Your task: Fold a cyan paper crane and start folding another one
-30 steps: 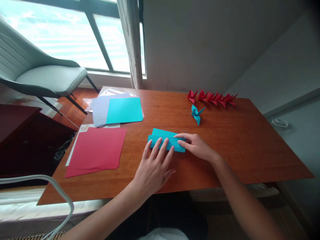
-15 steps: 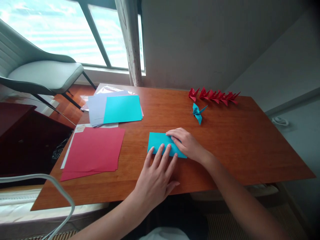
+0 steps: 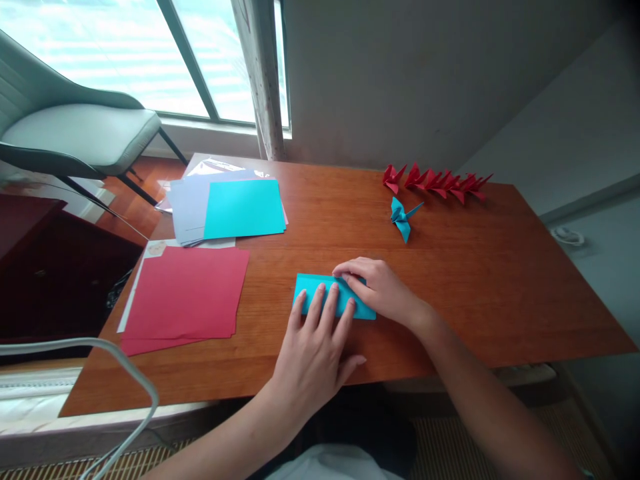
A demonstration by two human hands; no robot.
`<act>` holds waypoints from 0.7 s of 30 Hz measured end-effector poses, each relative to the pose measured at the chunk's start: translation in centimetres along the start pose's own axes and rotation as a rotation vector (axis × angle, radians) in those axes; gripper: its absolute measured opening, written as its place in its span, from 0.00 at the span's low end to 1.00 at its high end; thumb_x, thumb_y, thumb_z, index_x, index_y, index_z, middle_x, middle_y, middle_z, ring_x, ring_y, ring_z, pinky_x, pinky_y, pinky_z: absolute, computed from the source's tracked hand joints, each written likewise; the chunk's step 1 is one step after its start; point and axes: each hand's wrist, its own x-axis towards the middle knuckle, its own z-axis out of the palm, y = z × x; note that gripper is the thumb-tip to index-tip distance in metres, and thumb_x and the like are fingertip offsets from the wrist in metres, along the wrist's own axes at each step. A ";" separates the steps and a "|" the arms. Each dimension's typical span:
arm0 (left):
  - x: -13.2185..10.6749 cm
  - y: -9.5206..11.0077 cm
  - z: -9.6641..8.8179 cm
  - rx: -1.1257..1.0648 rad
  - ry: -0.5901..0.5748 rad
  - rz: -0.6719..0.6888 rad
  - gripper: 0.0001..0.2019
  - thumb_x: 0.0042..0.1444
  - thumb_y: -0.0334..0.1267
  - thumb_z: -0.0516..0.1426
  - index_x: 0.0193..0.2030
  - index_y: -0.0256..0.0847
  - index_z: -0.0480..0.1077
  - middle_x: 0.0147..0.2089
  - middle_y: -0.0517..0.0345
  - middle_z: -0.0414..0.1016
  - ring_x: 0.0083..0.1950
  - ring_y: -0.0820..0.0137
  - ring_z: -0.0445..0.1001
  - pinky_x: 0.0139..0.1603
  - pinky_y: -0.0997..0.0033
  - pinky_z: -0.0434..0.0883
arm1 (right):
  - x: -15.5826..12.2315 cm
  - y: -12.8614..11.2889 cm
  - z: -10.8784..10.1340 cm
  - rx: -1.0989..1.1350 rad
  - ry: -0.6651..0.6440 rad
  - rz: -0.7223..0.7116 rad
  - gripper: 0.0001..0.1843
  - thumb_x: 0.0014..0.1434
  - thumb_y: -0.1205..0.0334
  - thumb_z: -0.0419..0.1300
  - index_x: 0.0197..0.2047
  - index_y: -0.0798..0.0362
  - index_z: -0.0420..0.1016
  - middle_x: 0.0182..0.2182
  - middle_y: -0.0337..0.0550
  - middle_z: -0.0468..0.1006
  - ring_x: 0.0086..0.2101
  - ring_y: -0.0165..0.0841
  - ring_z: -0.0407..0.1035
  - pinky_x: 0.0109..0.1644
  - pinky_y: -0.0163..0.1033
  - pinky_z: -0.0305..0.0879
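Some pale clothing shows at the very bottom, between two bare forearms; off to the left, a white cable curves past the near corner of the wooden table. The left hand is open, palm down, its four fingers spread over a folded blue paper, the thumb held out to the side, off the sheet. That folded blue paper lies flat on the table, near its front edge, wider than it is deep. The right hand curls over its right part, fingertips at the far edge; whether it pinches the paper or only presses, I cannot tell.

Well to the left, red sheets lie slightly fanned over a white sheet. Behind them, flat blue sheets rest on pale lilac sheets. Beyond the right hand, a single blue paper crane sits just in front of a row of red cranes along the far edge. Past the table come a padded chair, then a curtain and a bright window.
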 end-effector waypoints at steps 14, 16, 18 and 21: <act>0.5 0.0 0.2 -0.026 -0.049 -0.028 0.38 0.64 0.63 0.50 0.72 0.40 0.62 0.74 0.41 0.59 0.75 0.46 0.56 0.73 0.41 0.51 | -0.3 0.3 0.2 0.020 0.010 -0.007 0.12 0.67 0.68 0.56 0.45 0.50 0.81 0.43 0.44 0.85 0.45 0.37 0.78 0.53 0.43 0.73; 0.6 0.0 0.3 -0.029 -0.054 -0.033 0.38 0.64 0.63 0.50 0.72 0.40 0.61 0.75 0.41 0.59 0.75 0.46 0.56 0.73 0.40 0.51 | -0.3 0.3 0.2 0.016 0.014 -0.007 0.12 0.67 0.68 0.56 0.45 0.50 0.81 0.43 0.44 0.85 0.45 0.37 0.78 0.52 0.42 0.73; 0.6 0.0 0.3 -0.032 -0.053 -0.038 0.38 0.64 0.63 0.50 0.72 0.40 0.61 0.75 0.42 0.58 0.75 0.46 0.56 0.73 0.40 0.52 | -0.3 0.3 0.2 0.014 0.017 -0.008 0.11 0.67 0.69 0.56 0.45 0.51 0.81 0.43 0.44 0.85 0.45 0.37 0.78 0.52 0.42 0.73; 0.7 0.0 0.2 -0.038 -0.057 -0.048 0.38 0.64 0.63 0.51 0.73 0.40 0.61 0.75 0.42 0.59 0.76 0.47 0.55 0.73 0.41 0.51 | -0.4 0.2 0.2 0.015 0.015 -0.005 0.11 0.67 0.69 0.56 0.45 0.51 0.81 0.43 0.44 0.85 0.45 0.37 0.78 0.52 0.43 0.73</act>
